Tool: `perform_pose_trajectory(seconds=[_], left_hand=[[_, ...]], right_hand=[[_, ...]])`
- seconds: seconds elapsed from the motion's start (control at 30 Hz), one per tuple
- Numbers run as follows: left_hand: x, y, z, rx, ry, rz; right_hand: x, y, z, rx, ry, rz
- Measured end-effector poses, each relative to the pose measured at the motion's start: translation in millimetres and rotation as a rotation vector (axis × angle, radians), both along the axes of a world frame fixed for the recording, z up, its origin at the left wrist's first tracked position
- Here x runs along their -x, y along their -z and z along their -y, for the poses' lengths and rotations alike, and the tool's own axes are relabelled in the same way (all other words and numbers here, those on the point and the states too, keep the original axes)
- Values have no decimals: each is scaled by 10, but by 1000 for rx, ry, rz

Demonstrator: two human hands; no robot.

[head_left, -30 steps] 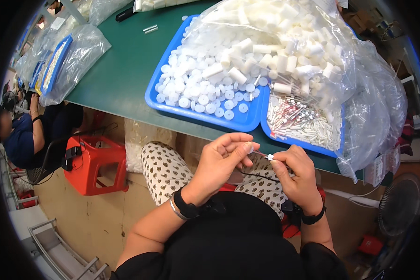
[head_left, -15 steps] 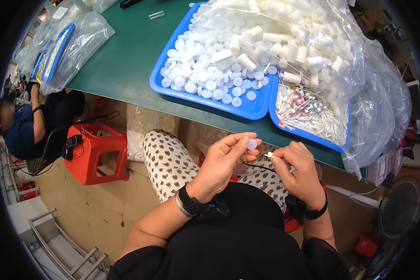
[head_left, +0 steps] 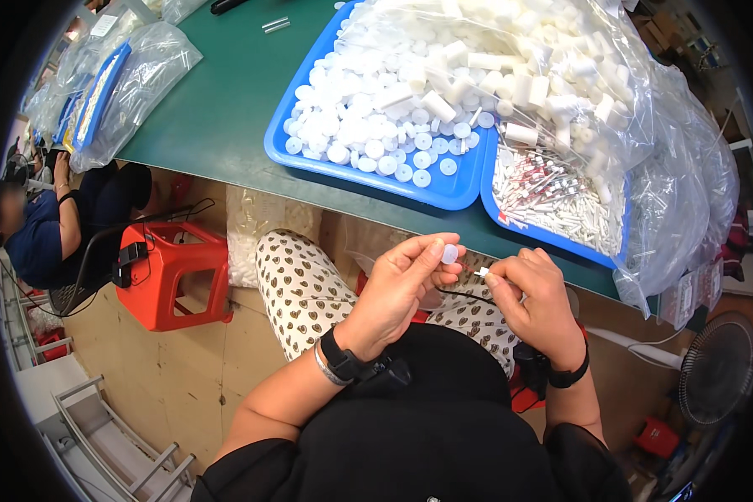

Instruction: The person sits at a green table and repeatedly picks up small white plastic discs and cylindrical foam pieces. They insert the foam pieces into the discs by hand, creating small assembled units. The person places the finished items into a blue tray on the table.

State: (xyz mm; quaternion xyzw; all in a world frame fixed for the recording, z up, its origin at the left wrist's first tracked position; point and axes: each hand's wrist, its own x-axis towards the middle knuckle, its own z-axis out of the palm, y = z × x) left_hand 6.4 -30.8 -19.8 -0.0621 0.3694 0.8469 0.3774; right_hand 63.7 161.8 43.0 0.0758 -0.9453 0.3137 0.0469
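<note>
Between the thumb and fingers of my left hand (head_left: 407, 280) is a small translucent white plastic disc (head_left: 450, 253). A short way to its right, my right hand (head_left: 531, 293) pinches a small white plastic piece (head_left: 482, 272), whose far part is hidden by the fingers. The two pieces are apart, and both hands are above my lap, just off the table's front edge. Beyond them a blue tray (head_left: 443, 197) holds a heap of similar discs. The blue tray (head_left: 552, 243) to its right holds thin white pins and parts with red on them.
A clear plastic bag (head_left: 686, 184) with thick cream cylinders lies over both trays on the green table (head_left: 217, 109). To the left stand a red stool (head_left: 163, 280) and a seated person (head_left: 38, 222). A fan (head_left: 715, 368) is at the right.
Both hands have shifted slightly, and the gap between the disc and the white piece is a little wider. The disc is turned slightly in my left fingers.
</note>
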Motion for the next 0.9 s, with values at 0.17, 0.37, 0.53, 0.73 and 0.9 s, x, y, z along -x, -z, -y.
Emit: perform_pose_trajectory(seconds=[0.17,0.37,0.53,0.73,0.9], left_hand=[[4,-23,-10,30,18,-30],[-2,16,-22,162,106,-210],[-65,63,-67,-135,123,130],[-141,159,-118,-278,148,202],[-139,225,-129,-290,154,248]], right_hand=[[7,-40,-29,-31,-19,11],[15,-100,7,-157,-49,-81],[13,16,103,-128,-44,-172],[-39,271,196,44,56,-159],[8,268,180,-71,11,-218]])
